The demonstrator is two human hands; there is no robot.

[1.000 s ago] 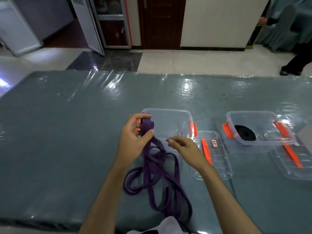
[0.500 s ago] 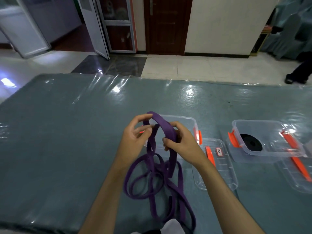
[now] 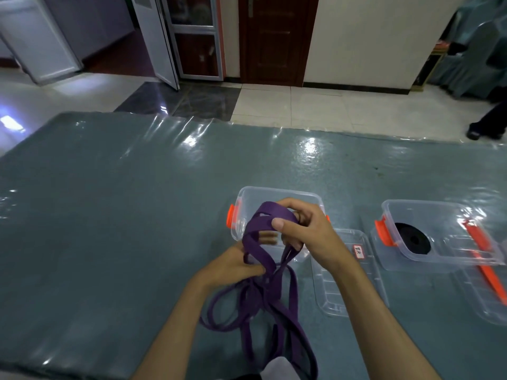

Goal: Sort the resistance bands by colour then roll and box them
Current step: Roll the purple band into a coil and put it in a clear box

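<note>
A long purple resistance band (image 3: 270, 303) lies in loose loops on the table's near edge, its upper end lifted into an arch. My right hand (image 3: 307, 234) grips the top of that arch, thumb on the band. Below it, my left hand (image 3: 233, 266) holds the strands where they cross. Both hands hover in front of an empty clear box (image 3: 277, 196) with orange latches. A second clear box (image 3: 439, 231) to the right holds a rolled black band (image 3: 413, 238).
A clear lid (image 3: 348, 292) with a small label lies beside the empty box. Another lid (image 3: 482, 294) with an orange strip sits under the right box. The table (image 3: 109, 215) wears a glossy grey-green cover. A person's foot shows on the floor, far right.
My right hand has moved over the top of the band's arch and closed on it. My left hand has dropped lower onto the crossing strands. The view has tilted down slightly.
</note>
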